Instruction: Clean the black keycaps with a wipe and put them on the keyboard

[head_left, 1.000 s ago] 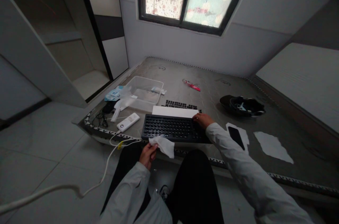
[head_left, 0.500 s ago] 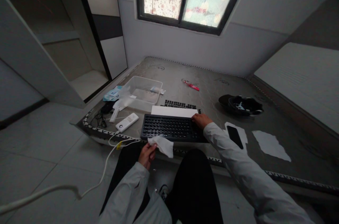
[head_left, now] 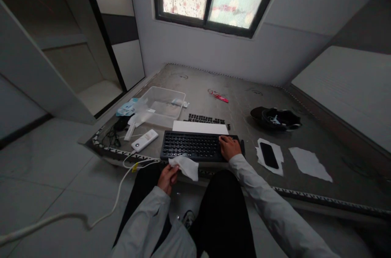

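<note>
A dark keyboard (head_left: 191, 145) lies along the front edge of the mattress, its key field showing small light marks. My right hand (head_left: 229, 147) is over its right end, with fingers curled down onto the keys; whatever they hold, if anything, is hidden. In front of the keyboard's left half, my left hand (head_left: 168, 177) pinches a white tissue (head_left: 188, 167), which hangs out to the right. Just behind the keyboard is a flat white board or box (head_left: 200, 127). Beyond that, several loose black keycaps (head_left: 205, 119) sit in rows.
A clear plastic bin (head_left: 166, 117) stands at back left, near a white power bank (head_left: 144, 140) with a cable (head_left: 120, 186) trailing to the floor. To the right are a phone (head_left: 269, 155) on paper, a paper sheet (head_left: 310, 163) and a black cap (head_left: 277, 119). Farther back lies a red-tagged item (head_left: 219, 96).
My right hand has come from the keyboard's back edge toward me, onto the keys at its right end. My left hand keeps the tissue in nearly the same spot.
</note>
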A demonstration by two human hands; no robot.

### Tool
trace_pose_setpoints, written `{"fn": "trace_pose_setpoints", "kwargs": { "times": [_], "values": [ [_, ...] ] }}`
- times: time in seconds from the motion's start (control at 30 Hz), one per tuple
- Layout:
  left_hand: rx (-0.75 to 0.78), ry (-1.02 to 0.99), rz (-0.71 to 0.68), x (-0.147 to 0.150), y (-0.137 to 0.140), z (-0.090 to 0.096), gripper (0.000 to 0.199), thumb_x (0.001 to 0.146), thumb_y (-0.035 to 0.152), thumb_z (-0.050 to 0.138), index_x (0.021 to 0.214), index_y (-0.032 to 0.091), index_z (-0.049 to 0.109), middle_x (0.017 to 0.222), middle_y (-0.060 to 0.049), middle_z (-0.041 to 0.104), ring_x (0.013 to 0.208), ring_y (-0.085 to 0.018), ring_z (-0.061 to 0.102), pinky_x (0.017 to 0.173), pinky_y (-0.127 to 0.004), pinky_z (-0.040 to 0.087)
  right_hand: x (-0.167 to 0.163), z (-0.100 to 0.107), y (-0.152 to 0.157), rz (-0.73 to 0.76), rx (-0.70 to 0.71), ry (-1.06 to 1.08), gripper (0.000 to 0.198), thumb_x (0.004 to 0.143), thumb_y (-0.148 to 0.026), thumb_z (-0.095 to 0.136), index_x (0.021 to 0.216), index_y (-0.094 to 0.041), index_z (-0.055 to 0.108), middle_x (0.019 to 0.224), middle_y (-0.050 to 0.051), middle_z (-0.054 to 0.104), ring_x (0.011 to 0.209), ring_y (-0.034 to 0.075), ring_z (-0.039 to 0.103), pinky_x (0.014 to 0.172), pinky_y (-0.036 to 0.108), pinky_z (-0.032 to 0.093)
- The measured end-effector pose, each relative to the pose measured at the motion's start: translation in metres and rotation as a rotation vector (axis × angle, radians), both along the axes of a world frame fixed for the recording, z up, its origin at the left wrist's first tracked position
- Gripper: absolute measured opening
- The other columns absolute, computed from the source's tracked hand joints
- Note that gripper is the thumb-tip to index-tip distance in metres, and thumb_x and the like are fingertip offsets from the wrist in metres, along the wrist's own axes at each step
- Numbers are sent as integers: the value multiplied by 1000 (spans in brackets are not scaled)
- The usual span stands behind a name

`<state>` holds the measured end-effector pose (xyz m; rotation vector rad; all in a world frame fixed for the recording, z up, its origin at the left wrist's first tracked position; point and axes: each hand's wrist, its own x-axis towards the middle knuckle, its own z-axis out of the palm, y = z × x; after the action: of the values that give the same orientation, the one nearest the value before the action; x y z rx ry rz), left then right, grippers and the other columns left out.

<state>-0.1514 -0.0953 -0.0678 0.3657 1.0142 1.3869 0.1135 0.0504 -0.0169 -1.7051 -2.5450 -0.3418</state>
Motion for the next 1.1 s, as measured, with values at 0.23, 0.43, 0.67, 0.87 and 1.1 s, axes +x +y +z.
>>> {"fn": "trace_pose_setpoints", "kwargs": {
  "times": [0.23,0.43,0.67,0.87,1.1],
  "values": [
    [11,3,-10,3,1,-5,41,56,35,76,84,13,56,50,9,43,32,1,24,33,-15,12,13,-6,4,-8,-3,251,36,87,-22,38,120,-25,54,122,5,55,107,20,50,85,33,39],
    [-11,-5,-7,4,0,-5,40,56,35,76,84,14,56,47,10,39,32,0,24,34,-15,13,1,-3,-43,27,98,494,34,89,-24,36,115,-23,57,113,9,58,105,21,51,89,33,39],
    [-17,-65,-26,14,4,-3,39,58,35,76,83,14,55,48,11,38,33,1,22,33,-15,13,2,13,-59,109,-9,515,28,89,-31,39,107,-26,60,105,5,63,100,18,55,88,31,36],
    [-53,-80,-39,21,13,-6,40,55,33,78,82,13,56,52,9,42,34,2,23,34,-14,14,75,11,38,-340,15,586,32,85,-42,41,95,-23,65,85,4,69,78,19,62,73,28,42],
    [-85,-67,-78,26,15,-13,37,54,35,79,77,12,61,49,7,44,36,1,27,37,-14,20,121,-26,141,-479,-226,484,26,80,-38,50,85,-22,70,81,4,71,79,18,63,68,25,42]
  ]
}}
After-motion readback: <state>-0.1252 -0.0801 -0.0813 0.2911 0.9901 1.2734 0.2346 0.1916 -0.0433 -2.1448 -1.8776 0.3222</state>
